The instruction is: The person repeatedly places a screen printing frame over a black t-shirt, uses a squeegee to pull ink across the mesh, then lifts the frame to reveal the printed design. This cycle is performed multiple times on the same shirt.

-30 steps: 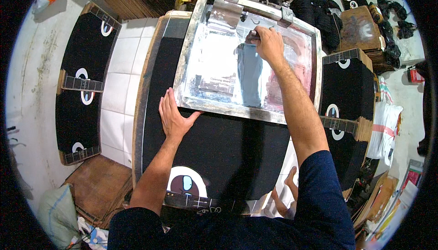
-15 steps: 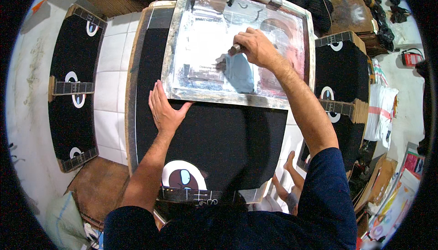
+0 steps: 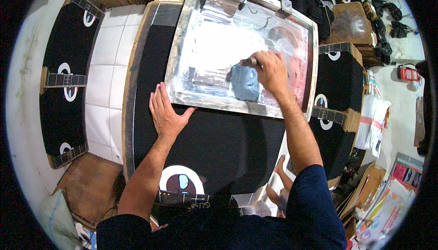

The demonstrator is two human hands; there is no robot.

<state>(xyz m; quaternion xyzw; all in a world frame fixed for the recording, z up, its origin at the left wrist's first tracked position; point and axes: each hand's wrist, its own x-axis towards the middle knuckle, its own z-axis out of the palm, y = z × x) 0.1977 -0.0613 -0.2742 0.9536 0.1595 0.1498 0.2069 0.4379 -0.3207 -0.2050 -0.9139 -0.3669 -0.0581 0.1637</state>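
Observation:
A silk-screen printing frame (image 3: 228,107) with a pale, ink-streaked mesh lies on the far part of a board covered in black fabric (image 3: 219,145). My right hand (image 3: 272,73) is closed round the brown handle of a squeegee (image 3: 248,62) over the right-middle of the mesh; the hand hides part of the tool. Spread out, my left hand (image 3: 168,115) rests at the near left corner of the frame, thumb along its edge and fingers beside it. Closest to me on the fabric is a printed cartoon eye (image 3: 182,182) in white, brown and light blue.
Metal hinge clamps (image 3: 285,6) sit on the frame's far edge. Black printed panels (image 3: 68,36) lie on the left, with a stack of similar boards (image 3: 337,79) on the right. Folded white cloths (image 3: 373,124) are farther right. Another person's bare leg (image 3: 278,184) shows below the board.
My right hand and the squeegee have moved right and toward me across the mesh. My left hand keeps its place at the frame's corner. The whole view has shifted and tilted slightly.

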